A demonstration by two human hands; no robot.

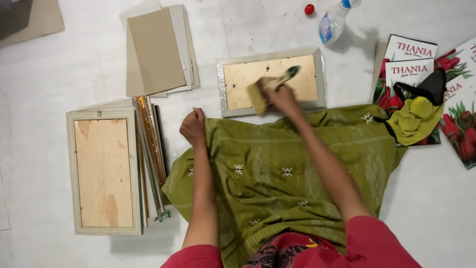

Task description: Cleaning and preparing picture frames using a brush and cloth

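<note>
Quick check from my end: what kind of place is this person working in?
Probably a small picture-framing workspace set up on a pale floor. The right hand works a brush over the back of a frame, another frame lies face down, and backing boards are stacked nearby.

Small frame [271, 82] lies back-up on the floor [74, 64], right hand [280, 95] with brush [265, 89] on it. Left hand [194, 127] rests on floor left of it. Card sheets [157, 49] further left; large frame [104, 171] on stacked mouldings [151, 149] below them. Spray bottle [333, 21] behind, packets [411, 64] right.
</note>
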